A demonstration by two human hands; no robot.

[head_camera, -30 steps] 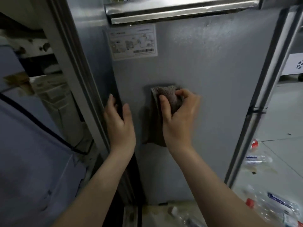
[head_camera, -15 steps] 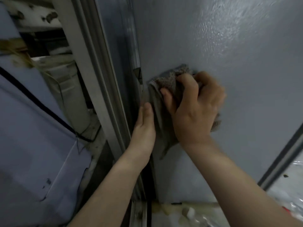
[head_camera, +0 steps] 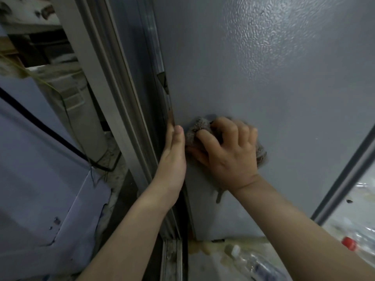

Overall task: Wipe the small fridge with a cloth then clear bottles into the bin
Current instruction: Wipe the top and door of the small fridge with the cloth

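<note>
Head camera looks closely at the grey fridge (head_camera: pixel 263 78), whose textured panel fills the centre and right of the frame. At centre, the right hand (head_camera: pixel 229 157) has its fingers (head_camera: pixel 209 138) curled round a bunched grey cloth (head_camera: pixel 197 129), pressing it against the panel. Just beside it, the left hand (head_camera: pixel 172 159) lies flat, fingers straight, along the fridge's left edge. Clear bottles (head_camera: pixel 253 262) lie on the floor (head_camera: pixel 203 267) at lower right.

grey textured fridge door (head_camera: pixel 263 78), bunched grey-brown cloth (head_camera: pixel 197 129) pressed against it, clear bottles (head_camera: pixel 253 262) lying below
</note>
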